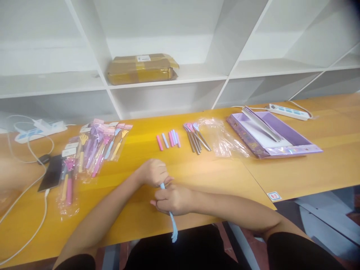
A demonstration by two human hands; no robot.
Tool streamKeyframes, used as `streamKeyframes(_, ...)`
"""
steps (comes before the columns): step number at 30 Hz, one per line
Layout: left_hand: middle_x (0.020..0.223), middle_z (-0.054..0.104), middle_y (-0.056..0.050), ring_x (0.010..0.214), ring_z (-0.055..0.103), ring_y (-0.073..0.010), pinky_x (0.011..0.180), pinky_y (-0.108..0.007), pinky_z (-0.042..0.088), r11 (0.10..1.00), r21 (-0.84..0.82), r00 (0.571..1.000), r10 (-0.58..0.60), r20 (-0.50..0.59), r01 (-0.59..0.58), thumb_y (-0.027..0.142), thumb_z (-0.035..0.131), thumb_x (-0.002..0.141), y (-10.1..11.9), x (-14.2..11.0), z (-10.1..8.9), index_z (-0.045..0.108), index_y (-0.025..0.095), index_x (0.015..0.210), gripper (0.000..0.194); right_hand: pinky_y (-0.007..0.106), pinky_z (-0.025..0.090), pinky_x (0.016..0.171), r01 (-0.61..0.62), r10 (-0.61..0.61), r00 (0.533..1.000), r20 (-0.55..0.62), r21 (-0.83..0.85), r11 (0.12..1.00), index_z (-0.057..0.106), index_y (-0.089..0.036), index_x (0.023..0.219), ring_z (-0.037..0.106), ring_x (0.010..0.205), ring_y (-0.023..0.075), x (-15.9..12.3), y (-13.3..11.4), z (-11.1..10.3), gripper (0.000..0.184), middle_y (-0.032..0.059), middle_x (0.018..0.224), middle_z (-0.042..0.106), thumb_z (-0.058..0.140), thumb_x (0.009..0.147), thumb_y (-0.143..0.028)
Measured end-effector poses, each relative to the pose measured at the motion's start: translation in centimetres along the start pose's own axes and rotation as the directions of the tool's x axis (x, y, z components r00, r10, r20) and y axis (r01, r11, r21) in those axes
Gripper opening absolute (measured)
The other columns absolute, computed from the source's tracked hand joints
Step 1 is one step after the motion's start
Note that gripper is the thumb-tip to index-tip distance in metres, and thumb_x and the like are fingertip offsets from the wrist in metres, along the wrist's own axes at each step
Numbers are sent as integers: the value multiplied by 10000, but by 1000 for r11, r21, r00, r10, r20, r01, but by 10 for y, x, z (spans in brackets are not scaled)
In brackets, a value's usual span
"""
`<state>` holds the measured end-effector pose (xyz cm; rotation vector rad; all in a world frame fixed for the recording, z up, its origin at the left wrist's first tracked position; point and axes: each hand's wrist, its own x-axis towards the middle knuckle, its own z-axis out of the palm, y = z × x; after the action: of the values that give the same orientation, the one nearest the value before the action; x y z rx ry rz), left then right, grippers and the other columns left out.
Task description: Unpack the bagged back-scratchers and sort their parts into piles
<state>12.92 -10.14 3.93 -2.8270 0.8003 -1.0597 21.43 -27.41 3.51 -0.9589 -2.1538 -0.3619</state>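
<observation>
My left hand (154,173) is wrapped round one end of a light blue back scratcher (174,233). Just below it, my right hand (176,199) grips the same back scratcher nearer its claw-shaped head, which points down past the table's front edge. Most of the shaft is hidden inside both fists. Beyond my hands lie several pink and blue handle sleeves (165,141) in a loose row. To their right is a bunch of back scratchers with bare metal shafts (195,140).
Packaged back scratchers (97,148) are heaped at left, beside a black phone (51,173) and cabled power strip (41,131). Crumpled clear bags (222,138) lie by an open purple box (289,150) at right. A taped carton (140,70) sits on the shelf behind.
</observation>
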Motion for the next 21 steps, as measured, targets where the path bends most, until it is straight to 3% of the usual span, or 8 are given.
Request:
streamKeyframes(4,561,457,23,533,396,-167,522,-365,211,1000,18,1000,5,-26,-4,231,643,1012,-4,-2,0,441,233,633,429,273,236,528,12,-12,999,37,9,1000,524,-183,675,216,564,121,-3,3,1,473,-41,681,426,500,1148,-173)
streamKeyframes(7,575,487,16,534,412,-161,526,-353,221,1000,-6,999,-29,26,30,228,629,1020,-7,-8,2,450,232,649,412,268,255,521,21,-22,999,43,25,999,523,-185,682,229,557,116,-4,4,1,471,-41,687,430,487,1151,-171)
streamKeyframes(10,580,508,0,529,410,-164,532,-347,243,972,-107,968,-189,163,208,295,603,1030,-15,-15,1,464,239,639,419,279,248,485,28,-31,998,56,48,998,519,-193,673,208,540,118,-2,0,-5,467,-43,682,416,509,1139,-175)
streamKeyframes(12,563,491,-8,529,406,-169,542,-344,269,895,-124,881,-382,279,428,393,601,1011,-25,-22,-5,449,248,599,463,282,245,456,38,-42,998,52,88,995,513,-198,662,219,525,111,1,-4,-15,461,-43,674,410,543,1120,-166)
streamKeyframes(14,549,465,-17,542,418,-180,564,-344,311,795,-71,768,-553,323,603,472,581,990,-40,-31,-16,419,255,568,501,282,250,434,50,-58,997,57,130,990,505,-205,653,248,512,103,4,-11,-30,450,-42,664,409,584,1091,-144)
streamKeyframes(18,588,488,-43,638,523,-224,709,-370,451,631,54,603,-761,239,774,459,449,1025,-75,-53,-44,433,263,602,467,300,221,397,44,-69,993,98,238,970,398,-213,601,234,481,95,5,-20,-67,504,-48,623,356,699,990,-106)
streamKeyframes(21,741,620,-76,882,651,-292,904,-430,511,512,102,488,-851,196,853,444,477,1015,-92,-68,-65,544,257,727,349,311,244,435,-19,-36,980,193,272,962,391,-215,628,259,494,97,5,-17,-93,476,-43,645,378,662,1007,-115)
